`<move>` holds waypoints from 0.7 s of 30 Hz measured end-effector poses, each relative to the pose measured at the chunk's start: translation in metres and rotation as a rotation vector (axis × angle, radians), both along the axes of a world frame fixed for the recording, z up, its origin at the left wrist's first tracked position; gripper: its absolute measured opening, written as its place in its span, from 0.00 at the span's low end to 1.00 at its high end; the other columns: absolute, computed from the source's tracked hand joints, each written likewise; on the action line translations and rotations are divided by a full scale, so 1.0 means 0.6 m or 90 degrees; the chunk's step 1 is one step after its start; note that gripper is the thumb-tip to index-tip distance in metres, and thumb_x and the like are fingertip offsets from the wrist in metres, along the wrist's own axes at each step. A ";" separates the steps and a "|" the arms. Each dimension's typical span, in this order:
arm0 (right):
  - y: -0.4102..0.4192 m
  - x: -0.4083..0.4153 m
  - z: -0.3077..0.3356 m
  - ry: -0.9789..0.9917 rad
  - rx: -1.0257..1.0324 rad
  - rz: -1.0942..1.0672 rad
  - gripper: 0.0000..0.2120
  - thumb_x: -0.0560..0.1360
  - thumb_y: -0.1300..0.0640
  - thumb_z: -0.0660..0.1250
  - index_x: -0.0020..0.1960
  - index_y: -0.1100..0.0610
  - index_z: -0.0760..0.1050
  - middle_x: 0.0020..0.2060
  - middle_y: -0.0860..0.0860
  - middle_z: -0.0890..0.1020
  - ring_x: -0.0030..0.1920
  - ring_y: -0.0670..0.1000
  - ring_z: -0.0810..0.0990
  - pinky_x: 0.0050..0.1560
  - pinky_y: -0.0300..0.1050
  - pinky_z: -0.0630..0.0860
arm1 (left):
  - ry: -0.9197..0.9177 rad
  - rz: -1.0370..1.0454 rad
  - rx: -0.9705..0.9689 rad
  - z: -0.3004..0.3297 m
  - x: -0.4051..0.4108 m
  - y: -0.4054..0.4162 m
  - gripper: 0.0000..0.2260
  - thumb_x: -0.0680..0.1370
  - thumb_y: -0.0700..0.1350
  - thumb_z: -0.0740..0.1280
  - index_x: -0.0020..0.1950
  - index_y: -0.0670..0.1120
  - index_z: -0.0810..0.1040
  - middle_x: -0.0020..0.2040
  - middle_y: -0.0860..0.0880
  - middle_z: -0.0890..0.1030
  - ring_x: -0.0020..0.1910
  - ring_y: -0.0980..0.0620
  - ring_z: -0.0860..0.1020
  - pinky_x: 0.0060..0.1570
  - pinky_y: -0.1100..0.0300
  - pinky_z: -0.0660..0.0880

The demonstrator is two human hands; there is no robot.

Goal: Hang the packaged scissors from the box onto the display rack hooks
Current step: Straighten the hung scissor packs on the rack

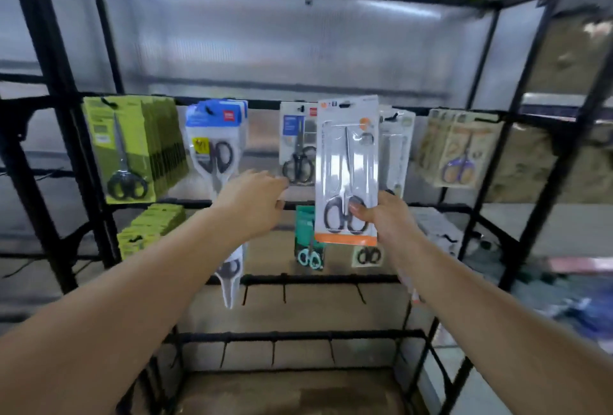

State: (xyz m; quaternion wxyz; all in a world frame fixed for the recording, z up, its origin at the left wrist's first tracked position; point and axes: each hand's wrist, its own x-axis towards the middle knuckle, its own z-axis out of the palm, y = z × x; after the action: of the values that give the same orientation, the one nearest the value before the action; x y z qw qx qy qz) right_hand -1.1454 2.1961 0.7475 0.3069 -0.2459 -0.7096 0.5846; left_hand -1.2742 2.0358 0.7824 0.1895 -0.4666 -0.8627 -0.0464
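Note:
My right hand (384, 215) pinches the lower end of a white and orange scissors pack (346, 162), held upright with its top at the upper rail of the black display rack (481, 162). The pack's hang hole sits near a hook on that rail; whether it is on the hook I cannot tell. My left hand (255, 199) reaches forward with loosely bent fingers, its fingertips beside a hung pack of black-handled scissors (297, 145). It holds nothing. The box is out of view.
Green packs (122, 149) and blue-topped packs (215, 139) hang at the left, beige packs (459, 149) at the right. Teal packs (308, 238) and more green ones hang on the second rail. Bare hooks (283, 291) line the lower rails.

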 end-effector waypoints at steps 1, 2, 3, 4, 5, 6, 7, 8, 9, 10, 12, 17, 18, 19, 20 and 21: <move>0.015 0.018 -0.005 0.010 -0.002 -0.036 0.06 0.74 0.64 0.69 0.49 0.55 0.77 0.44 0.52 0.82 0.50 0.55 0.80 0.53 0.48 0.75 | -0.012 -0.021 0.012 -0.003 0.006 0.016 0.15 0.79 0.45 0.58 0.65 0.47 0.72 0.61 0.46 0.76 0.60 0.45 0.73 0.50 0.54 0.71; 0.031 0.036 -0.012 0.017 -0.006 -0.072 0.06 0.74 0.64 0.68 0.48 0.54 0.77 0.42 0.51 0.82 0.48 0.52 0.81 0.51 0.45 0.76 | -0.026 -0.042 0.023 -0.008 0.013 0.031 0.14 0.79 0.44 0.58 0.64 0.47 0.73 0.61 0.46 0.76 0.60 0.45 0.73 0.51 0.54 0.72; 0.047 0.055 -0.017 0.016 -0.001 -0.115 0.06 0.74 0.63 0.68 0.46 0.54 0.77 0.39 0.47 0.82 0.43 0.46 0.82 0.46 0.38 0.77 | -0.038 -0.065 0.026 -0.016 0.020 0.046 0.13 0.78 0.44 0.58 0.62 0.47 0.74 0.60 0.46 0.77 0.58 0.44 0.74 0.51 0.54 0.74; 0.061 0.076 -0.021 0.017 0.006 -0.161 0.06 0.74 0.64 0.68 0.43 0.53 0.77 0.34 0.44 0.81 0.36 0.40 0.80 0.37 0.32 0.75 | -0.045 -0.085 0.018 -0.026 0.027 0.061 0.13 0.78 0.44 0.58 0.61 0.47 0.74 0.59 0.46 0.77 0.57 0.45 0.75 0.51 0.54 0.74; 0.078 0.095 -0.027 0.020 0.010 -0.200 0.07 0.74 0.65 0.68 0.41 0.54 0.77 0.32 0.44 0.80 0.31 0.39 0.78 0.30 0.32 0.73 | -0.049 -0.102 0.002 -0.036 0.033 0.075 0.13 0.78 0.44 0.58 0.62 0.47 0.73 0.60 0.47 0.77 0.57 0.45 0.75 0.51 0.54 0.74; 0.094 0.114 -0.032 0.024 0.004 -0.231 0.07 0.74 0.65 0.67 0.41 0.55 0.77 0.32 0.45 0.80 0.31 0.40 0.77 0.29 0.34 0.71 | -0.049 -0.116 -0.018 -0.046 0.037 0.089 0.14 0.79 0.44 0.57 0.63 0.47 0.72 0.60 0.47 0.76 0.58 0.45 0.74 0.51 0.54 0.73; 0.110 0.132 -0.038 0.027 -0.005 -0.253 0.06 0.74 0.65 0.67 0.42 0.56 0.77 0.33 0.46 0.80 0.34 0.43 0.77 0.31 0.36 0.69 | -0.048 -0.126 -0.038 -0.056 0.041 0.103 0.14 0.79 0.45 0.57 0.64 0.47 0.72 0.60 0.47 0.76 0.58 0.46 0.74 0.52 0.53 0.73; 0.126 0.148 -0.044 0.031 -0.018 -0.276 0.06 0.74 0.65 0.67 0.44 0.56 0.78 0.34 0.46 0.79 0.35 0.44 0.76 0.32 0.37 0.68 | -0.050 -0.135 -0.054 -0.065 0.044 0.117 0.14 0.79 0.45 0.56 0.64 0.47 0.71 0.60 0.47 0.76 0.58 0.46 0.73 0.53 0.53 0.73; 0.142 0.163 -0.050 0.034 -0.030 -0.298 0.06 0.74 0.65 0.67 0.44 0.54 0.77 0.35 0.45 0.79 0.36 0.43 0.76 0.33 0.37 0.68 | -0.053 -0.142 -0.062 -0.073 0.047 0.130 0.14 0.79 0.44 0.57 0.64 0.47 0.71 0.60 0.47 0.75 0.58 0.47 0.73 0.52 0.53 0.73; 0.159 0.176 -0.054 0.034 -0.043 -0.322 0.07 0.74 0.65 0.67 0.45 0.53 0.77 0.35 0.44 0.79 0.36 0.43 0.75 0.34 0.38 0.68 | -0.058 -0.146 -0.061 -0.080 0.048 0.143 0.14 0.79 0.43 0.57 0.64 0.48 0.71 0.59 0.48 0.75 0.57 0.47 0.72 0.50 0.54 0.73; 0.198 0.203 -0.063 0.026 -0.059 -0.350 0.07 0.74 0.66 0.67 0.46 0.55 0.78 0.39 0.49 0.80 0.41 0.48 0.76 0.42 0.42 0.71 | -0.065 -0.144 -0.046 -0.094 0.050 0.169 0.13 0.79 0.44 0.57 0.63 0.49 0.71 0.58 0.48 0.76 0.56 0.48 0.72 0.45 0.55 0.72; 0.281 0.261 -0.109 -0.068 -0.026 -0.366 0.15 0.73 0.68 0.68 0.58 0.63 0.74 0.49 0.57 0.79 0.46 0.53 0.75 0.44 0.44 0.69 | -0.059 -0.077 -0.144 -0.144 0.048 0.228 0.13 0.78 0.43 0.58 0.61 0.47 0.74 0.58 0.47 0.77 0.56 0.47 0.76 0.44 0.55 0.74; 0.294 0.270 -0.124 -0.089 -0.015 -0.364 0.18 0.72 0.69 0.68 0.61 0.62 0.72 0.50 0.57 0.79 0.46 0.53 0.75 0.44 0.45 0.70 | -0.063 -0.064 -0.168 -0.158 0.049 0.242 0.12 0.78 0.43 0.58 0.60 0.46 0.74 0.58 0.46 0.77 0.55 0.47 0.76 0.43 0.56 0.74; 0.306 0.279 -0.141 -0.103 -0.018 -0.361 0.22 0.72 0.70 0.67 0.64 0.60 0.71 0.52 0.58 0.79 0.48 0.54 0.76 0.47 0.46 0.72 | -0.067 -0.057 -0.184 -0.171 0.049 0.253 0.12 0.78 0.43 0.58 0.60 0.46 0.73 0.58 0.47 0.77 0.55 0.47 0.77 0.42 0.57 0.73; 0.315 0.285 -0.158 -0.114 -0.036 -0.359 0.25 0.72 0.70 0.67 0.67 0.58 0.69 0.55 0.59 0.78 0.50 0.56 0.76 0.50 0.49 0.73 | -0.080 -0.056 -0.193 -0.184 0.051 0.264 0.13 0.78 0.43 0.58 0.61 0.47 0.73 0.59 0.47 0.77 0.56 0.48 0.76 0.44 0.58 0.73; 0.324 0.290 -0.174 -0.125 -0.059 -0.354 0.27 0.73 0.71 0.66 0.69 0.56 0.68 0.57 0.60 0.77 0.53 0.58 0.76 0.53 0.52 0.74 | -0.102 -0.058 -0.200 -0.199 0.053 0.274 0.14 0.78 0.43 0.58 0.63 0.47 0.73 0.61 0.47 0.76 0.58 0.48 0.76 0.49 0.58 0.74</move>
State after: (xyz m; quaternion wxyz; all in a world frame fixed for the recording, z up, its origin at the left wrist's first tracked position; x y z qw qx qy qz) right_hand -0.9715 2.3904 0.6432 0.3734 -0.5001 -0.6138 0.4834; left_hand -1.2426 2.2005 0.6631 0.0426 -0.5236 -0.8498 0.0434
